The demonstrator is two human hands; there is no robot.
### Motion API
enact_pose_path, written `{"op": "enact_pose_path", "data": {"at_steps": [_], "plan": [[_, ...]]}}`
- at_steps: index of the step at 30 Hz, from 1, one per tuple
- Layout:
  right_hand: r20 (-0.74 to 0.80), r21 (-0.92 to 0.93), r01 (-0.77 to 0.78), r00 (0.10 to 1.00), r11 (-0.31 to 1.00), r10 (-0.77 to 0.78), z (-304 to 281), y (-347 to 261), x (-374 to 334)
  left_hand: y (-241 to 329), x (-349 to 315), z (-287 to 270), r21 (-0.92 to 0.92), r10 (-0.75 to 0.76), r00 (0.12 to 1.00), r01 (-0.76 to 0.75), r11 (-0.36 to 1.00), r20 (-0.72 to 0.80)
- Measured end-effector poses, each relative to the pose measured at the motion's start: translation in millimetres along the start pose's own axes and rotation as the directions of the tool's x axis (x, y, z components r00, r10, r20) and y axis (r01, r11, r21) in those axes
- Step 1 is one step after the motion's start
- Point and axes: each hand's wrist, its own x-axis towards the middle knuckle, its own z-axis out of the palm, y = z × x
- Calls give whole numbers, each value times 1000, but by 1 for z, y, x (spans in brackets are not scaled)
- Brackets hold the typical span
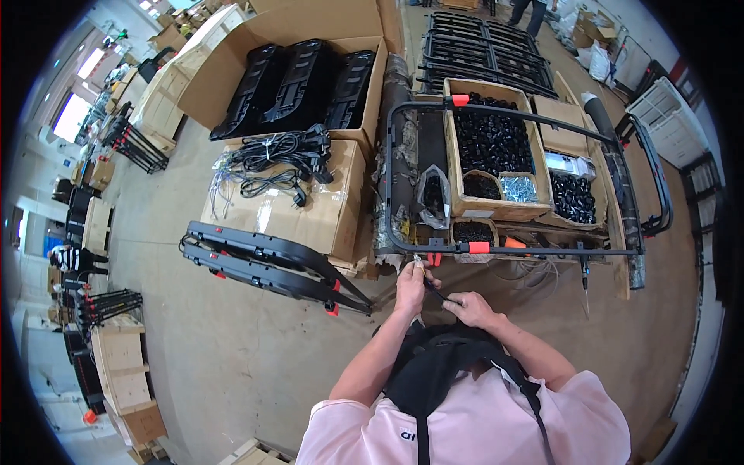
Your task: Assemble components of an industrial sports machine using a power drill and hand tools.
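A black tubular frame with red clips lies across the bench in front of me. At its near rail, my left hand is closed around something small with a shiny tip; most of it is hidden by the fingers. To the right and slightly nearer, my right hand pinches the end of a thin black cable-like piece, which runs up toward the left hand. A red clip sits on the near rail, right of the left hand. Another red piece hangs just below that rail.
A wooden box of black parts and small screws stands inside the frame. Left are a carton bearing bundled black cables, and folded black frame legs leaning near my left arm. A power screwdriver hangs at the right.
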Motion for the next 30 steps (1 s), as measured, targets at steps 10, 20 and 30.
{"op": "enact_pose_path", "data": {"at_steps": [10,20,30], "plan": [[-45,-103,9,999,995,-14,17,19,7,6,16,-3,194,2,995,-21,981,96],[-29,-129,57,998,990,-61,16,7,16,3,18,-6,379,139,990,-138,915,26],[-12,-60,-36,999,998,36,14,-9,21,19,33,-11,339,-7,997,-18,941,74]]}}
